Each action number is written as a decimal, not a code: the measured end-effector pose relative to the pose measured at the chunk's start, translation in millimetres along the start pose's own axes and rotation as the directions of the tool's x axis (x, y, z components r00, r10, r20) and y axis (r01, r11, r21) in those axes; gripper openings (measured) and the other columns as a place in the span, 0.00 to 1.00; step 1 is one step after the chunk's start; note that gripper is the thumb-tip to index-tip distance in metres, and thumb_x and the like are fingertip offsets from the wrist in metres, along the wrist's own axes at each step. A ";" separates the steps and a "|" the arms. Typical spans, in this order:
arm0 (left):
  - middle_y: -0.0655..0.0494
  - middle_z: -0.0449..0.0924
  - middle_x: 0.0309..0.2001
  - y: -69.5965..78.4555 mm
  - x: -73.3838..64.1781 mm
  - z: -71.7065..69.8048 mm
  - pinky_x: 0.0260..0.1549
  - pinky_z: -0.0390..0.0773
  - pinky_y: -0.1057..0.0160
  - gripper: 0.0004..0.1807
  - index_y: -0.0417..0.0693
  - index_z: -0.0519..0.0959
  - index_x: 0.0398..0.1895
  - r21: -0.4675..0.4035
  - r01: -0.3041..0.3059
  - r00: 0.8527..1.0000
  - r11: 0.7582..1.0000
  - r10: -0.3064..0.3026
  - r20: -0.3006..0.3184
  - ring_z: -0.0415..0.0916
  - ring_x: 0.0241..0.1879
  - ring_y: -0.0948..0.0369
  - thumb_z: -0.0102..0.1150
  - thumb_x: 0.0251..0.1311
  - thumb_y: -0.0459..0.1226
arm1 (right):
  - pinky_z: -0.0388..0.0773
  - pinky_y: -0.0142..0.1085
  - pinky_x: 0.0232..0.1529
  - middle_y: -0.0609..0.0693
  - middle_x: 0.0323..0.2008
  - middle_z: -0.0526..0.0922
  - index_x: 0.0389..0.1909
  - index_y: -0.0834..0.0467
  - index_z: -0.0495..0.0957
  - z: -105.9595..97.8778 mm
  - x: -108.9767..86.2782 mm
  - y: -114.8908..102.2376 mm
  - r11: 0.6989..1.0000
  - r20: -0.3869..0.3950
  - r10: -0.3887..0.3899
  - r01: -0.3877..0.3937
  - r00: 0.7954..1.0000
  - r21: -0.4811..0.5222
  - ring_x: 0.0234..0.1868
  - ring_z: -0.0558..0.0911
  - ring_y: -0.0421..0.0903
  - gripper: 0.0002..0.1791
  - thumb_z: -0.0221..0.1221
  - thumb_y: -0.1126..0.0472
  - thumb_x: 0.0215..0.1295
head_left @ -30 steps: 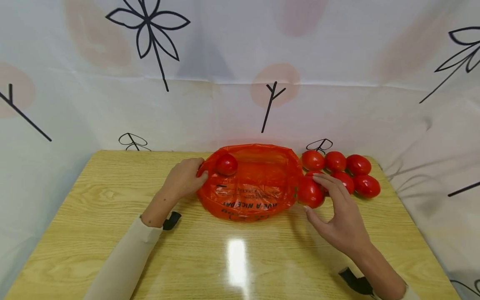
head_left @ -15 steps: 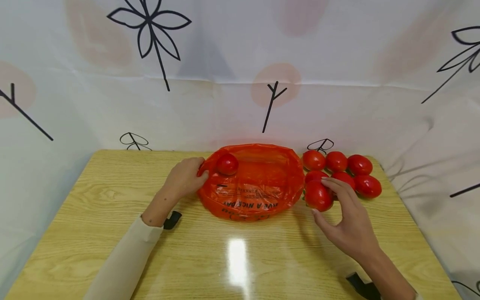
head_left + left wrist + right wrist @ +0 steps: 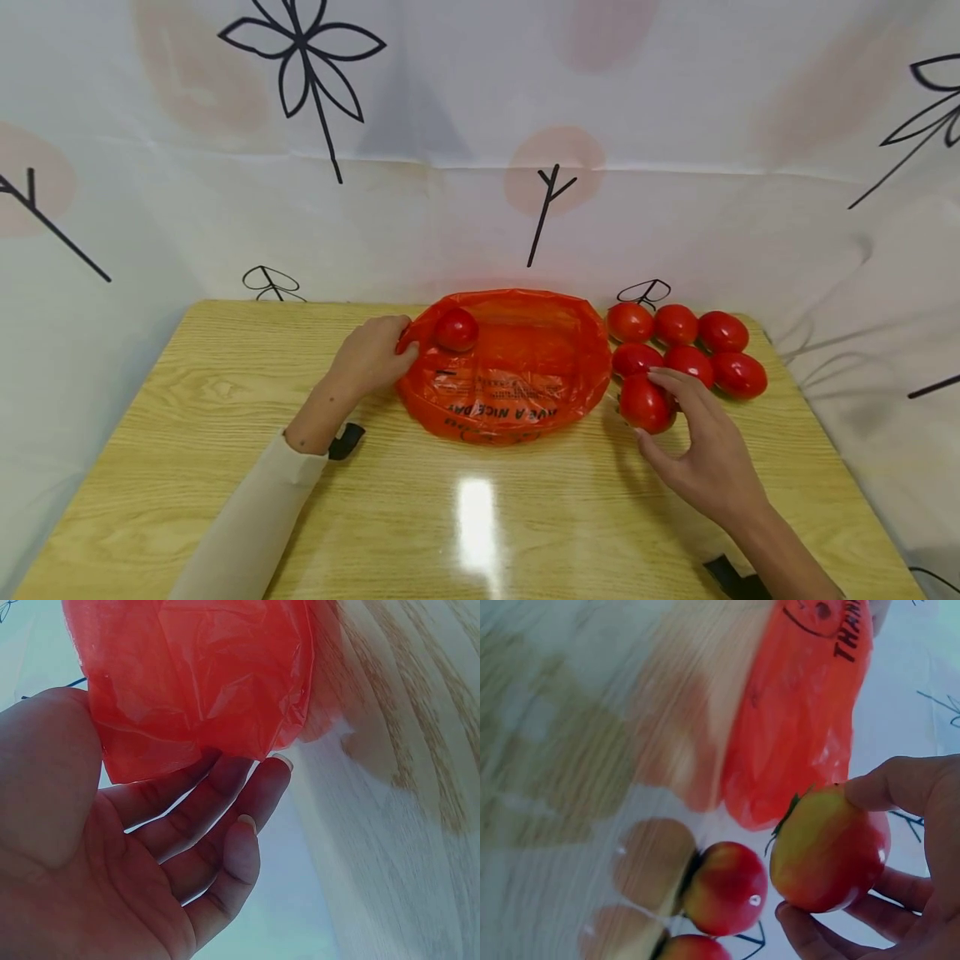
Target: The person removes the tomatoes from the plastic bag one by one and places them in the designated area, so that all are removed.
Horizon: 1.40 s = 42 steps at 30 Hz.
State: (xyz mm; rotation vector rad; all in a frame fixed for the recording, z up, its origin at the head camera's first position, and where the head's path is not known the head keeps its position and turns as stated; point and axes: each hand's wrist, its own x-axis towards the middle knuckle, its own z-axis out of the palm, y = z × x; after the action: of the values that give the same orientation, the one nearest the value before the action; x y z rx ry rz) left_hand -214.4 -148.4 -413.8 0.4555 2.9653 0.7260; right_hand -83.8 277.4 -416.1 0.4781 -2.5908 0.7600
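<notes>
An orange-red plastic bag (image 3: 517, 358) with dark printed lettering lies on the table with its mouth spread wide. My left hand (image 3: 366, 360) pinches the bag's left rim between thumb and fingers; the left wrist view shows the crinkled film (image 3: 195, 682) between them. One red tomato (image 3: 456, 329) sits inside the bag near that rim. In my right hand (image 3: 708, 454) is another tomato (image 3: 645, 404), held by thumb and fingertips to the right of the bag. Its green leafy top (image 3: 784, 817) and yellowish side show in the right wrist view.
Several more tomatoes (image 3: 723, 332) lie in two rows at the back right of the wood-grain table (image 3: 300, 517), close beside the bag. Behind the table hangs a pale cloth (image 3: 450, 125) with plant drawings.
My right hand has moved the held tomato right and toward me, away from the bag's right rim. My left hand keeps its place on the bag.
</notes>
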 end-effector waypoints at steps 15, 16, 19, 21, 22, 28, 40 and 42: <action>0.51 0.75 0.28 0.1 -1.5 1.5 0.24 0.72 0.61 0.09 0.41 0.80 0.44 -0.006 0.010 1.000 1.000 -0.010 0.008 0.72 0.26 0.55 0.59 0.71 0.39 | 0.56 0.15 0.66 0.55 0.62 0.79 0.66 0.60 0.75 -2.4 -4.6 17.5 0.997 0.113 0.028 -0.019 0.993 -0.081 0.63 0.77 0.58 0.42 0.79 0.67 0.46; 0.51 0.75 0.28 0.1 -1.6 1.6 0.24 0.73 0.61 0.09 0.41 0.80 0.44 -0.006 0.010 1.000 1.000 -0.010 0.009 0.72 0.26 0.55 0.59 0.71 0.39 | 0.60 0.18 0.66 0.55 0.62 0.79 0.66 0.60 0.75 -2.5 -4.8 18.0 0.996 0.121 0.034 -0.023 0.992 -0.091 0.63 0.77 0.58 0.41 0.79 0.67 0.46; 0.51 0.75 0.28 0.0 -1.7 1.7 0.24 0.72 0.61 0.09 0.41 0.80 0.44 -0.005 0.011 1.000 1.000 -0.011 0.012 0.71 0.26 0.55 0.59 0.71 0.39 | 0.65 0.21 0.64 0.54 0.63 0.79 0.65 0.59 0.76 -2.0 -5.1 18.8 0.993 0.149 0.053 -0.036 0.987 -0.111 0.63 0.78 0.57 0.40 0.79 0.66 0.47; 0.51 0.75 0.28 0.0 -1.5 1.7 0.24 0.72 0.61 0.09 0.41 0.80 0.44 -0.003 0.011 1.000 1.000 -0.011 0.013 0.71 0.26 0.55 0.59 0.71 0.39 | 0.67 0.21 0.62 0.54 0.62 0.78 0.64 0.59 0.76 -1.3 -4.7 19.0 0.992 0.162 0.054 -0.035 0.985 -0.119 0.62 0.78 0.57 0.40 0.79 0.65 0.47; 0.51 0.75 0.28 -0.1 -1.5 1.6 0.24 0.72 0.61 0.09 0.41 0.80 0.44 -0.003 0.012 1.000 1.000 -0.012 0.014 0.71 0.26 0.55 0.59 0.71 0.39 | 0.66 0.20 0.62 0.53 0.62 0.78 0.64 0.59 0.76 -0.7 -4.3 19.1 0.992 0.167 0.053 -0.033 0.985 -0.118 0.62 0.79 0.56 0.39 0.79 0.65 0.48; 0.52 0.75 0.28 0.0 -0.6 1.3 0.24 0.72 0.60 0.09 0.42 0.79 0.43 0.004 0.006 1.000 1.000 -0.006 0.010 0.71 0.26 0.55 0.59 0.71 0.39 | 0.83 0.50 0.58 0.54 0.62 0.78 0.63 0.60 0.76 3.1 -3.3 17.9 0.991 0.193 0.061 -0.036 0.979 -0.130 0.61 0.79 0.56 0.39 0.78 0.66 0.47; 0.52 0.75 0.28 2.1 -0.1 2.9 0.25 0.73 0.60 0.09 0.41 0.80 0.43 0.006 -0.005 1.000 1.000 0.005 0.007 0.72 0.27 0.55 0.59 0.71 0.39 | 0.82 0.61 0.53 0.59 0.63 0.74 0.64 0.63 0.76 8.5 -5.4 20.8 0.990 0.174 0.039 -0.015 0.984 -0.141 0.59 0.79 0.60 0.41 0.80 0.67 0.45; 0.52 0.75 0.28 2.2 -0.1 3.0 0.25 0.73 0.60 0.09 0.42 0.80 0.43 0.006 -0.007 1.000 1.000 0.007 0.005 0.72 0.27 0.55 0.59 0.71 0.39 | 0.83 0.61 0.52 0.60 0.63 0.73 0.64 0.63 0.76 9.3 -5.8 21.2 0.991 0.166 0.039 -0.017 0.985 -0.134 0.58 0.79 0.61 0.42 0.81 0.68 0.45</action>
State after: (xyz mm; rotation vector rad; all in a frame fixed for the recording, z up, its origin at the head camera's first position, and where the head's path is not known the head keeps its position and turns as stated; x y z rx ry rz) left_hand -213.3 -145.1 -415.5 0.4682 2.9638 0.7162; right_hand -90.4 290.1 -435.2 0.4851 -2.7880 0.5740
